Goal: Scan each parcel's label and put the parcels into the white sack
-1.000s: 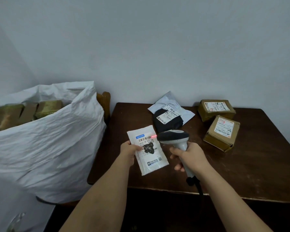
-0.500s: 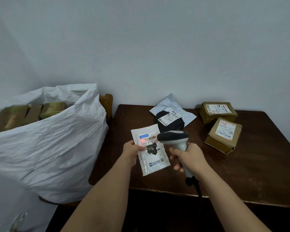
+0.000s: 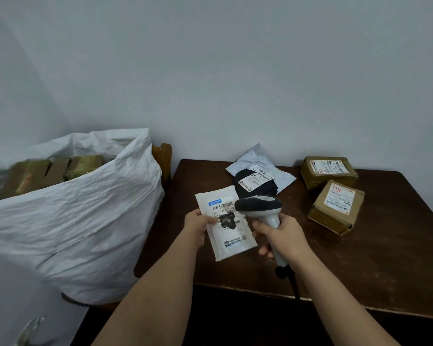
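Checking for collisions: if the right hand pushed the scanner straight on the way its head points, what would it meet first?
Most likely the white flat parcel held in the left hand. The right hand aims the grey handheld scanner left at its label; the head overlaps the parcel's edge, though the gap in depth is unclear.

The white parcel (image 3: 225, 222), centre of the frame, reads partly "501E" and "0577" under its barcode; other labels are illegible.

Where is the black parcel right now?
In the head view, the black parcel lies on the table near the wall, on top of a grey bag, just behind the scanner and left of two boxes.
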